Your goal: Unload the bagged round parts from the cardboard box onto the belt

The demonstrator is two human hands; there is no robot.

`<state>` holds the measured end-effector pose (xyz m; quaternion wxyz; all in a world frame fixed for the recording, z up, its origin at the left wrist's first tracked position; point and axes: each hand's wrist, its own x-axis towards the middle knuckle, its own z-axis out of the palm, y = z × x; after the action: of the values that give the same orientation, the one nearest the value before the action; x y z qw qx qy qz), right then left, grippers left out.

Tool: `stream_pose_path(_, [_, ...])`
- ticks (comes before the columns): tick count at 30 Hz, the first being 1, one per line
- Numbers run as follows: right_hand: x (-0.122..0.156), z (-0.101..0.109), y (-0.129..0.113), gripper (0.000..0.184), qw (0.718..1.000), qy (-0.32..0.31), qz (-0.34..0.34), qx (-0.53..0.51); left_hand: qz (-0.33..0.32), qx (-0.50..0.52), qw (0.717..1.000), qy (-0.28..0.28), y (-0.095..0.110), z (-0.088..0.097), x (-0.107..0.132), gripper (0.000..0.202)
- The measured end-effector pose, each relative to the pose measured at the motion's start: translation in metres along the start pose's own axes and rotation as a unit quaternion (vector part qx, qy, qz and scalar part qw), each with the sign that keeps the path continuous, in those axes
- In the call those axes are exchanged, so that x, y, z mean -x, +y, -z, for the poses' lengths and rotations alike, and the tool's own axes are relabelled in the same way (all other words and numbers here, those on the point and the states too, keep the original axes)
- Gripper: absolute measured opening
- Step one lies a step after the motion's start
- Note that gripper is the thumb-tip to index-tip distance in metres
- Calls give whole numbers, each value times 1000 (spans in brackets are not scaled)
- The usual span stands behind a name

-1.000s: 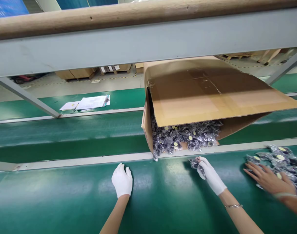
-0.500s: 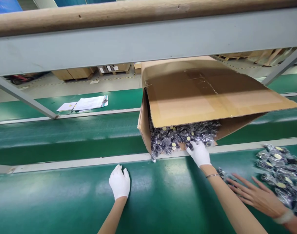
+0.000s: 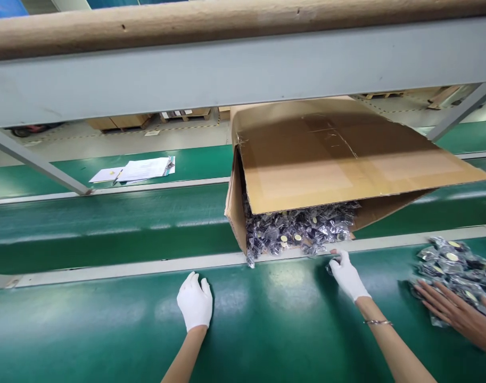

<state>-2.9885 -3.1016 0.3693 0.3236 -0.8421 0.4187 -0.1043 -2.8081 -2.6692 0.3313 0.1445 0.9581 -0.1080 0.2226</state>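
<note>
My left hand (image 3: 195, 302), in a white glove, rests on the green conveyor belt (image 3: 262, 330) with its fingers loosely bent and the thumb apart; nothing shows in it. My right hand (image 3: 348, 276), also gloved, is closed on a small dark part in clear plastic (image 3: 329, 268), mostly hidden by the fingers, just above the belt. Behind it, a large cardboard box (image 3: 306, 175) lies with its open side towards me. Inside are many bagged dark parts (image 3: 272, 236), some with round pale yellow stickers, spilling to the box's front edge.
At the right, a co-worker's bare hand (image 3: 458, 314) lies on a heap of the same bagged parts (image 3: 462, 266). Papers (image 3: 142, 170) lie on the far belt. A grey beam (image 3: 227, 74) crosses above the box. A metal rail (image 3: 147, 268) runs along the belt.
My right hand has drawn back from the box's opening, down and to the right, with a bagged part. The co-worker's hand has moved right onto the heap. My left hand stays put.
</note>
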Motion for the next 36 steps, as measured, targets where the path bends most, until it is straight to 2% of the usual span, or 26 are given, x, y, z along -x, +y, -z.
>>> stream_pose_path(2, [-9,-1,-7,41,1000,-4,-4,17,0,0,1000,-1,0,0,0,41])
stream_pose_path(4, [-11,-2,-19,47,997,-6,25,78,0,1,1000,-1,0,0,0,41])
stream_pose_path(6, [-7,-9,-37,49,980,-20,74,183,4,2,1000,0,0,0,0,40])
stream_pose_path(9, [13,-22,-51,37,948,-53,136,282,2,-1,1000,0,-1,-1,0,40])
stream_pose_path(11, [34,-19,-36,30,942,-70,153,291,-4,-2,1000,2,-2,-1,1,40])
stream_pose_path(13, [55,-3,-3,30,938,-70,150,305,-9,-2,1000,5,-3,-2,1,41])
stream_pose_path(16, [65,33,46,36,921,-3,154,358,-7,1,1000,4,-2,-2,1,41])
stream_pose_path(17, [61,42,52,38,918,30,165,359,-5,2,1000,3,-2,-2,1,40])
stream_pose_path(19, [43,44,41,41,925,80,200,312,1,7,1000,0,-2,-3,1,39])
stream_pose_path(22, [6,14,-12,41,931,64,289,215,7,15,1000,-1,-2,-3,1,38])
stream_pose_path(25, [-19,-30,-57,47,911,25,352,212,7,18,1000,-2,-3,-3,2,37])
stream_pose_path(27, [-24,-51,-65,48,906,28,353,234,5,13,1000,-4,-3,-3,2,38])
stream_pose_path(30, [-20,-67,-60,45,898,41,353,259,2,9,1000,-6,-4,-4,3,38])
stream_pose_path(33, [-16,-72,-61,45,894,40,341,288,-1,5,1000,-4,-5,-5,3,38])
stream_pose_path(36, [-15,-71,-69,46,900,20,297,319,-6,-3,1000,-1,-5,-5,3,38])
